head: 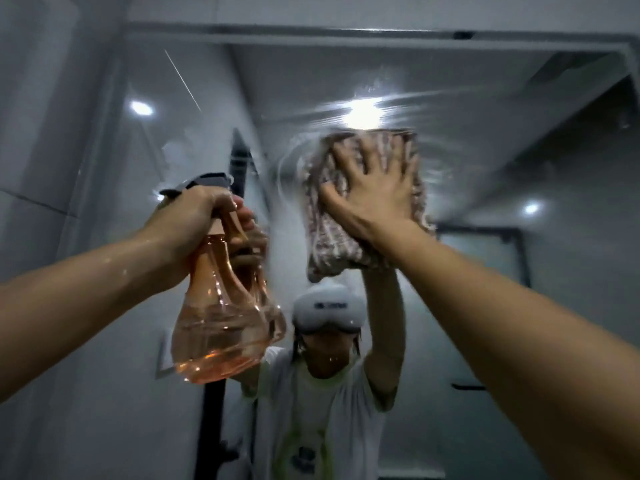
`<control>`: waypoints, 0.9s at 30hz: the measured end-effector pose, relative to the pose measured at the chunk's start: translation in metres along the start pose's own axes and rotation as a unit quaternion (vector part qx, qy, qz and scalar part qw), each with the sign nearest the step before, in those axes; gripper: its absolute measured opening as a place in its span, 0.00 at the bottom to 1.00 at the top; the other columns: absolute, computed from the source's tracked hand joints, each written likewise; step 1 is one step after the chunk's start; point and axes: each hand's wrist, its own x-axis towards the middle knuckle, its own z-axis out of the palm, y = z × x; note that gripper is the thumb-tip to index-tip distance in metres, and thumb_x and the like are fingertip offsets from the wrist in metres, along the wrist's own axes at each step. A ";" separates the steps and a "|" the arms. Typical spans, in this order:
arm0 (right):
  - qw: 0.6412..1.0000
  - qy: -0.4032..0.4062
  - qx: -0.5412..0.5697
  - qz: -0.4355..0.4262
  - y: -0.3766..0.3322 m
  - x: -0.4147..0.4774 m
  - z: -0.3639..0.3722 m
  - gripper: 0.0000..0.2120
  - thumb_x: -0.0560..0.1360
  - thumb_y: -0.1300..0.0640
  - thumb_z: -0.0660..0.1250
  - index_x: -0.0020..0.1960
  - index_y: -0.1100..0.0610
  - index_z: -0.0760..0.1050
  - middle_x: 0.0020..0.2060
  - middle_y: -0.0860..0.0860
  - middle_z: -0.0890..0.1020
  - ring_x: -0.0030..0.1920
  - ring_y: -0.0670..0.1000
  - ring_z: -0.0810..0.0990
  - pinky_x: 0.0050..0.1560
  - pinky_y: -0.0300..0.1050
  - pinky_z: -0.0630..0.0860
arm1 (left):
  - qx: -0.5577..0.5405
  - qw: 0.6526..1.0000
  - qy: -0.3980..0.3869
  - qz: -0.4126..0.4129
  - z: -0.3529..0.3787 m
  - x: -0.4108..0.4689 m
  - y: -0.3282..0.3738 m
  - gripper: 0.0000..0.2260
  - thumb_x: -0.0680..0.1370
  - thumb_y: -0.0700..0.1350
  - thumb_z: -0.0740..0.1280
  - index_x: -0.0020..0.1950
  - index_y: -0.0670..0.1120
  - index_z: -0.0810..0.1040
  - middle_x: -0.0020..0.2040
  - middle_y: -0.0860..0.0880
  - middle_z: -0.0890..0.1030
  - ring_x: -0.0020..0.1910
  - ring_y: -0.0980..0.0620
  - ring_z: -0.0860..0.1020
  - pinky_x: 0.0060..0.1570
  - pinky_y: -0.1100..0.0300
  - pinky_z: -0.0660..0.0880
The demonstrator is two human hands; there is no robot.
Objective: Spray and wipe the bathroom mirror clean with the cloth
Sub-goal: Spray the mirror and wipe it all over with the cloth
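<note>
The bathroom mirror [485, 140] fills the wall ahead, with wet smears near its upper middle. My right hand [377, 188] lies flat with fingers spread on a folded, mottled brown-and-white cloth [329, 244], pressing it against the glass high up. My left hand [197, 220] grips the neck and black trigger head of a clear pink spray bottle [218, 327], about a third full of liquid. The bottle hangs upright just left of the cloth, close to the glass. Water drops sit on my left forearm.
The mirror's top frame [346, 34] runs just above the cloth. A tiled wall [45, 168] stands at the left. The reflection shows a person in a white shirt with a headset, ceiling lights, and a dark-framed door.
</note>
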 end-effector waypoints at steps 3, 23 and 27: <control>0.992 -0.009 -0.001 -0.123 -0.013 -0.029 0.010 0.29 0.75 0.34 0.48 0.74 0.38 0.47 0.76 0.47 0.46 0.74 0.58 0.37 0.71 0.58 0.32 | -0.006 1.000 0.021 -0.009 -0.003 0.000 -0.002 0.08 0.76 0.36 0.54 0.39 0.43 0.70 0.36 0.46 0.72 0.29 0.54 0.74 0.22 0.70 0.72; 0.983 -0.014 -0.009 -0.182 -0.153 0.049 0.021 0.30 0.75 0.31 0.44 0.74 0.37 0.40 0.76 0.53 0.40 0.72 0.66 0.36 0.69 0.68 0.34 | -0.002 0.994 0.108 0.020 -0.130 0.008 -0.012 0.09 0.77 0.40 0.56 0.38 0.45 0.72 0.29 0.51 0.77 0.26 0.58 0.76 0.22 0.71 0.71; 0.982 -0.029 -0.021 -0.186 -0.173 0.050 0.027 0.27 0.76 0.33 0.43 0.73 0.35 0.44 0.76 0.51 0.41 0.72 0.66 0.35 0.67 0.66 0.32 | 0.028 0.993 0.111 0.007 -0.141 0.009 -0.016 0.08 0.77 0.43 0.57 0.40 0.45 0.73 0.38 0.49 0.76 0.35 0.56 0.75 0.25 0.70 0.73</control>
